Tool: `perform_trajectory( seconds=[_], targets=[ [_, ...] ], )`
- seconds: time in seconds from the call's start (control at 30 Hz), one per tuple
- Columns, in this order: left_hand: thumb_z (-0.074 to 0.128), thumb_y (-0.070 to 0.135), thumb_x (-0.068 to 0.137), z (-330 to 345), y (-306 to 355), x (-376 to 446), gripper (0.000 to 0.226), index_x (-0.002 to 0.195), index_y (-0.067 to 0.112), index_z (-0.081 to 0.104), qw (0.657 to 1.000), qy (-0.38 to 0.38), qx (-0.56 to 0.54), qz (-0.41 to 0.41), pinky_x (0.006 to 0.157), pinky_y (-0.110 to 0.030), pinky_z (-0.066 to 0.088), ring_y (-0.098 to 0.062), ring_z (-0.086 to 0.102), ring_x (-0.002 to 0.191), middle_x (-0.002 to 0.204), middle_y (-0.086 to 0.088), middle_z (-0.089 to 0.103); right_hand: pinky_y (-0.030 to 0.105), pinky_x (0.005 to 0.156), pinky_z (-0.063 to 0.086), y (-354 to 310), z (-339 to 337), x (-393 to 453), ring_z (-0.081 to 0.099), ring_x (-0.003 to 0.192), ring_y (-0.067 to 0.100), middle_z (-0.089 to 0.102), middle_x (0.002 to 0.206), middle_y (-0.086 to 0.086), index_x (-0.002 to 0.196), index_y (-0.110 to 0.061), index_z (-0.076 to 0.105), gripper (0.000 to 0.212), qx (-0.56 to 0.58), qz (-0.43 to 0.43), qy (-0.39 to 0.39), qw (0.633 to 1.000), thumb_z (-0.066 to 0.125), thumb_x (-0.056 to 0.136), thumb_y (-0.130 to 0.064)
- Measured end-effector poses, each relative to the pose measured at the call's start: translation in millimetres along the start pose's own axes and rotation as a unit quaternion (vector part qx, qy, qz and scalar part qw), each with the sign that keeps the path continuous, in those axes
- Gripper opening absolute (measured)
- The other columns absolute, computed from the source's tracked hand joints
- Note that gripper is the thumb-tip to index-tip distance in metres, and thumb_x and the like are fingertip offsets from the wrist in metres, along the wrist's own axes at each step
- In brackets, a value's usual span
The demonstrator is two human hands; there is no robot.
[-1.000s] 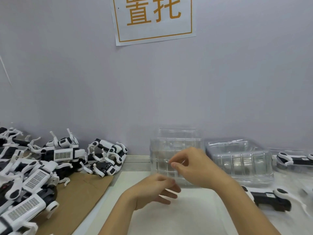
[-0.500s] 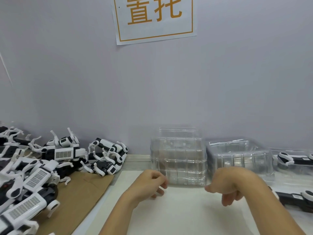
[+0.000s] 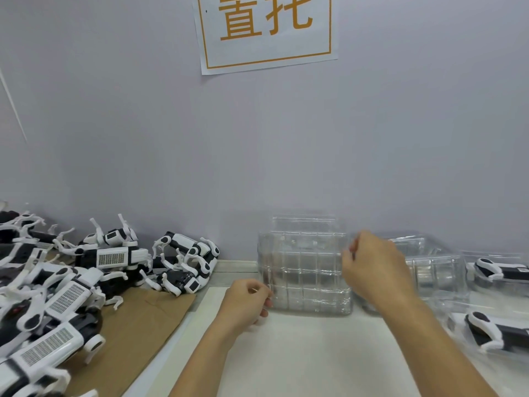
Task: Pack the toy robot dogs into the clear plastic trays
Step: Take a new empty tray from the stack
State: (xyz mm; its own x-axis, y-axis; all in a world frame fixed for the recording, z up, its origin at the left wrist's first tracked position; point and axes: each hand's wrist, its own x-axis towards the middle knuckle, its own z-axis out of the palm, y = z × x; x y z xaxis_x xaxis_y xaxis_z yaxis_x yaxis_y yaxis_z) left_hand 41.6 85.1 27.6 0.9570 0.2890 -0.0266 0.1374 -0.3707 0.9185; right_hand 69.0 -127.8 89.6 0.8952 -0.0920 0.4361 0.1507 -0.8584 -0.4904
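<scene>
A stack of clear plastic trays point(image 3: 305, 267) stands upright on its edge against the wall in the middle. My left hand point(image 3: 246, 302) pinches the stack's lower left corner. My right hand point(image 3: 372, 270) is at the stack's upper right edge, fingers curled on the rim. A heap of black-and-white toy robot dogs point(image 3: 71, 282) lies on brown cardboard at the left. One robot dog point(image 3: 492, 330) lies at the right near my right forearm. Another robot dog point(image 3: 501, 269) rests in a clear tray at the far right.
More clear trays point(image 3: 438, 267) lie flat behind my right hand. A white mat point(image 3: 309, 353) covers the table in front of me. Brown cardboard point(image 3: 143, 325) lies to the left. A paper sign point(image 3: 266, 30) hangs on the grey wall.
My right hand rose from the table beside the stack to its upper right edge. My left hand moved slightly to the stack's lower left corner.
</scene>
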Motion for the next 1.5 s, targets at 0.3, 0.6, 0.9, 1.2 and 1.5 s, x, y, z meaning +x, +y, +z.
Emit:
perform_trajectory(
  seconds=[0.3, 0.6, 0.9, 1.2, 1.5],
  targets=[
    [0.056, 0.025, 0.098, 1, 1, -4, 0.015, 0.100, 0.017, 0.070, 0.999, -0.047, 0.017, 0.015, 0.065, -0.026, 0.052, -0.012, 0.068, 0.071, 0.096, -0.002, 0.075, 0.043, 0.109, 0.028, -7, 31, -14, 0.009, 0.147, 0.024, 0.023, 0.156, -0.014, 0.155, -0.031, 0.017, 0.065, -0.047, -0.157, -0.049, 0.985, 0.051, 0.100, -0.039],
    [0.056, 0.026, 0.100, 5, 7, -13, 0.017, 0.114, 0.028, 0.067, 0.978, -0.197, -0.006, 0.070, 0.075, -0.028, 0.053, -0.013, 0.070, 0.090, 0.108, 0.001, 0.075, 0.031, 0.077, 0.046, -12, 29, -12, 0.045, 0.108, 0.018, 0.064, 0.106, -0.008, 0.115, -0.022, 0.072, 0.026, 0.070, -0.149, 0.073, 0.984, 0.063, 0.094, -0.010],
    [0.058, 0.031, 0.100, 6, 7, -12, 0.020, 0.119, 0.027, 0.064, 0.977, -0.195, -0.027, 0.086, 0.079, -0.029, 0.055, -0.013, 0.068, 0.106, 0.112, 0.007, 0.074, 0.017, 0.073, 0.027, -11, 5, -4, 0.046, 0.100, 0.019, 0.066, 0.097, -0.003, 0.103, -0.017, 0.074, 0.029, 0.140, -0.144, 0.154, 0.968, 0.063, 0.089, 0.006],
    [0.077, 0.043, 0.078, -1, 33, -14, 0.031, 0.105, 0.030, 0.074, 0.944, -0.103, -0.235, 0.207, 0.073, -0.027, 0.054, -0.016, 0.070, 0.090, 0.103, -0.007, 0.076, 0.005, 0.074, 0.036, -27, -19, -3, 0.057, 0.084, 0.005, 0.065, 0.088, -0.013, 0.093, -0.032, 0.066, 0.027, 0.328, -0.148, 0.143, 0.922, 0.070, 0.087, -0.006],
    [0.072, 0.023, 0.081, -12, 61, -23, 0.010, 0.084, 0.018, 0.080, 0.920, -0.014, -0.260, 0.294, 0.068, -0.021, 0.055, -0.028, 0.076, 0.080, 0.087, -0.012, 0.078, 0.007, 0.075, 0.042, -37, -6, -13, 0.057, 0.083, -0.001, 0.066, 0.092, -0.013, 0.090, -0.027, 0.073, 0.020, 0.339, -0.168, 0.026, 0.925, 0.070, 0.090, -0.007]
  ],
)
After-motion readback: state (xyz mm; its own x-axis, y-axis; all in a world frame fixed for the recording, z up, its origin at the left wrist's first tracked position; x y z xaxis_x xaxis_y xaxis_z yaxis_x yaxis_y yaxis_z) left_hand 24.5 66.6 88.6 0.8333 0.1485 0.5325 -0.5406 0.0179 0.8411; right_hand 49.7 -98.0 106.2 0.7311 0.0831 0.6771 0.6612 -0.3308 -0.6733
